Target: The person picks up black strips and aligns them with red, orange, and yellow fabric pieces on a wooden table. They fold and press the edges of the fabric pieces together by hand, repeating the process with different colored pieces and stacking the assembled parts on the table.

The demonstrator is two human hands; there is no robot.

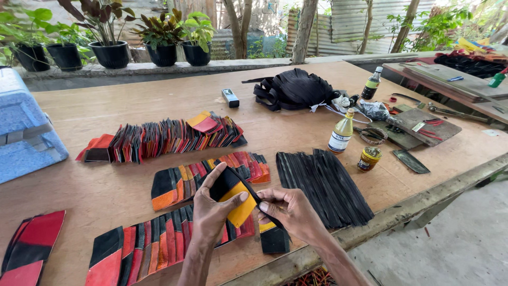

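Observation:
My left hand [211, 209] grips a black and yellow leather piece [233, 197] above the near edge of the wooden table [116, 111], thumb across its yellow face. My right hand [288, 209] pinches a thin black strip [253, 197] that runs along that piece's edge. Below them lies another black and yellow piece [273, 237]. Rows of overlapping red, orange and black pieces [159, 244] lie under my hands, with a second row [182, 182] behind. A fan of black strips [323, 185] lies just right of my right hand.
A long row of coloured pieces [164, 137] crosses the table's middle. Two bottles [341, 132] [372, 83], a small jar [369, 158], a black bag [293, 89], a cutting board with tools [420, 124] sit at right. A blue foam box [24, 132] stands left; potted plants [111, 50] line the back.

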